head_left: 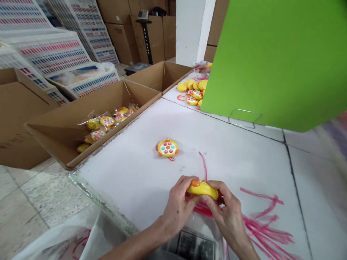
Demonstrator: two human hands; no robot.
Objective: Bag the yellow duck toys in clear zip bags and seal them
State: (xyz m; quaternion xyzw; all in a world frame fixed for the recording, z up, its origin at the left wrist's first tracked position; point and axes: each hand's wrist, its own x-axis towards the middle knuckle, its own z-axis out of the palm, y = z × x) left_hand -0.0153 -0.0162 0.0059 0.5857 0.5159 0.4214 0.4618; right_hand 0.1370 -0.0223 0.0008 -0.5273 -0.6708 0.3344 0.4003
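Both my hands hold a small yellow toy (203,189) with an orange part, edge-on, just above the white table (135,177). My left hand (178,205) grips its left end with curled fingers. My right hand (226,211) pinches its right end. A pink string (204,165) runs from the toy up across the table. A second yellow toy (167,148) with coloured buttons lies face up on the table, a little beyond my hands.
Loose pink strings (262,225) lie to the right. An open cardboard box (62,134) on the left holds bagged toys (106,123). A pile of toys (193,91) lies far back, by another person's hand (202,68). A green board (281,54) stands at the right. Clear plastic bags (194,243) lie under my wrists.
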